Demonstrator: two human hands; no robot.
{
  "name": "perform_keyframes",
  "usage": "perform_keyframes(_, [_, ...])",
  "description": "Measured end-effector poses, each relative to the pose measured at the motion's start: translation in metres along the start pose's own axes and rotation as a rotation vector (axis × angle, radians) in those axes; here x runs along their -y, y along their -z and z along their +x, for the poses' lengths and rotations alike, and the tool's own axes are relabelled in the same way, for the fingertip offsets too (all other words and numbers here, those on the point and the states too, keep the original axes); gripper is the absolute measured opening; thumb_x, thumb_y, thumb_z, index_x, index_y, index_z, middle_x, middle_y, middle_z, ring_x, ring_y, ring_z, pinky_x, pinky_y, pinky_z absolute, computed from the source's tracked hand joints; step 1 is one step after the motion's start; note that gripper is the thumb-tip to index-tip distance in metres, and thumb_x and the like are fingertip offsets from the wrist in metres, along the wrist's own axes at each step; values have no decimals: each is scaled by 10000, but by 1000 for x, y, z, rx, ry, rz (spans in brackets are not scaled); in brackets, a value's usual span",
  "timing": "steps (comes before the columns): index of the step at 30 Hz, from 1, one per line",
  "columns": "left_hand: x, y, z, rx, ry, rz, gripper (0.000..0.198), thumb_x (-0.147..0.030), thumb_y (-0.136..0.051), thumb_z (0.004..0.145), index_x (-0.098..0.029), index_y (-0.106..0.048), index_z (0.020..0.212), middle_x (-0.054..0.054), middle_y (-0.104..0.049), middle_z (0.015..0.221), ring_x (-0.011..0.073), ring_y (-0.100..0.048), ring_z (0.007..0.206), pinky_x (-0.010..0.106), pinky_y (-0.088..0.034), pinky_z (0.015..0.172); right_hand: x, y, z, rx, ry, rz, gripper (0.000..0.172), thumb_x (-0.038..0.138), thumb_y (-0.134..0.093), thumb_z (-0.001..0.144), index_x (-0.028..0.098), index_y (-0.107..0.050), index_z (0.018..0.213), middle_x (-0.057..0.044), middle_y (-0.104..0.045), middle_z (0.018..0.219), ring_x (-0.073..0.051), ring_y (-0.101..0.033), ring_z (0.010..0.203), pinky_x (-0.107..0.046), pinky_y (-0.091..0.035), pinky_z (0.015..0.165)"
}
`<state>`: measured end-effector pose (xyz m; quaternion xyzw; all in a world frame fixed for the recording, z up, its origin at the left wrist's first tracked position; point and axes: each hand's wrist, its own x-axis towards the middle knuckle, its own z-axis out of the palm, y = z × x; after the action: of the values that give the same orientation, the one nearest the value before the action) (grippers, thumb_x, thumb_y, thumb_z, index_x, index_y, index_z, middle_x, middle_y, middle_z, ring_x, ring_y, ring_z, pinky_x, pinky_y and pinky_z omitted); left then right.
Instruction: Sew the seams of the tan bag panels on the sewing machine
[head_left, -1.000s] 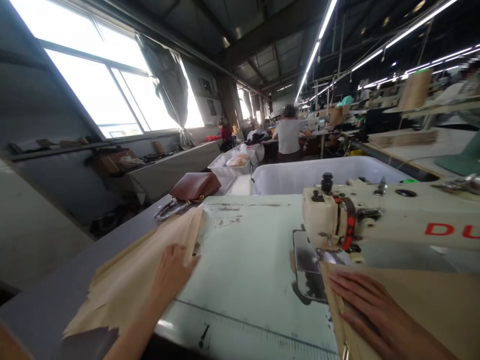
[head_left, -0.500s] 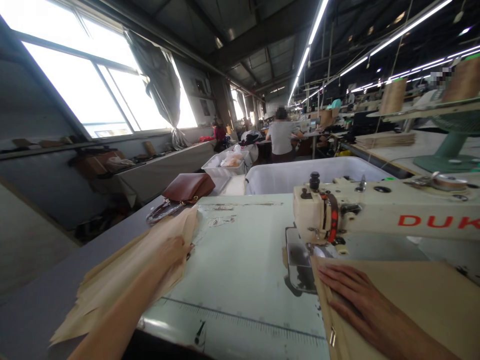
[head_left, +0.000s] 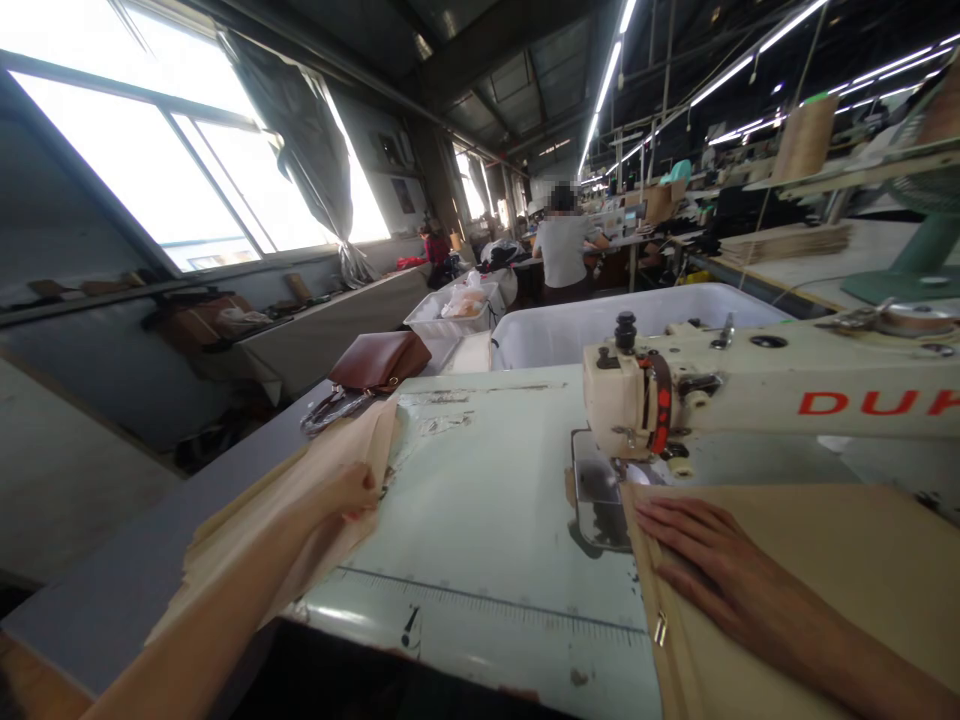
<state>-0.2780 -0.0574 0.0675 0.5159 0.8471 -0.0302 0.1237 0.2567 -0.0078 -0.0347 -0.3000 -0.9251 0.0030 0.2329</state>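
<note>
Factory sewing table (head_left: pixel 487 540): left hand (head_left: pixel 351 492) pinched the limp, light tan fabric stack (head_left: pixel 285 520) at its right edge, likely the best hold; right hand (head_left: pixel 694 560) lay open-fingered on the stiffer zippered panel (head_left: pixel 840 560).

1 head view: looks forward-down across sewing table (head_left: pixel 487 520), close; workshop aisle beyond.

Daylight pours through tall, wide glass windows (head_left: pixel 135 170) beside a dark bunched curtain (head_left: pixel 300 140) as long fluorescent tube lights (head_left: pixel 604 88) line the dark beamed ceiling (head_left: pixel 510 40) above long grey cloth-covered workbenches (head_left: pixel 330 335).
</note>
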Motion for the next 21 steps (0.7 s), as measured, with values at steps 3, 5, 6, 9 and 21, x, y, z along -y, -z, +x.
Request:
perform_keyframes(3, [16, 5, -23, 111, -91, 79, 220, -325, -652, 945, -138, -635, 1058, 38, -652, 1023, 193, -656, 871, 359, -568, 758, -1, 0, 0, -17, 5, 13, 472, 429, -547, 966, 288, -524, 1416, -40, -542, 1427, -261, -507, 1306, -456, -453, 1065])
perform_keyframes(5, [24, 1, -38, 117, -151, 122, 205, -312, -665, 933, -141, -636, 1042, 39, -648, 1032, 202, -647, 910, 386, -552, 807, -1, -1, 0, -28, 7, 26, 472, 431, -558, 960, 289, -532, 1409, -39, -546, 1423, -258, -504, 1308, -449, -450, 1065])
perform_keyframes(6, [26, -2, -43, 104, -168, 141, 198, -308, -670, 929, -143, -634, 1033, 42, -645, 1034, 202, -641, 921, 397, -543, 826, -1, -1, 1, -31, 10, 30, 471, 433, -562, 958, 288, -536, 1405, -38, -549, 1421, -256, -503, 1309, -446, -450, 1065])
perform_keyframes(9, [31, -17, -53, 27, -183, 176, 185, -310, -673, 922, -143, -631, 988, 42, -637, 1021, 210, -626, 947, 417, -519, 859, -1, -3, 1, -45, 19, 24, 472, 431, -562, 958, 279, -537, 1404, -38, -553, 1417, -254, -504, 1306, -441, -446, 1065])
perform_keyframes(21, [60, -29, -48, -105, -242, 8, 312, -463, -623, 930, -151, -642, 924, 14, -655, 902, 204, -640, 844, 368, -508, 794, -3, -4, 0, -18, 17, -3, 476, 448, -538, 970, 262, -535, 1408, -38, -526, 1443, -272, -487, 1314, -467, -449, 1065])
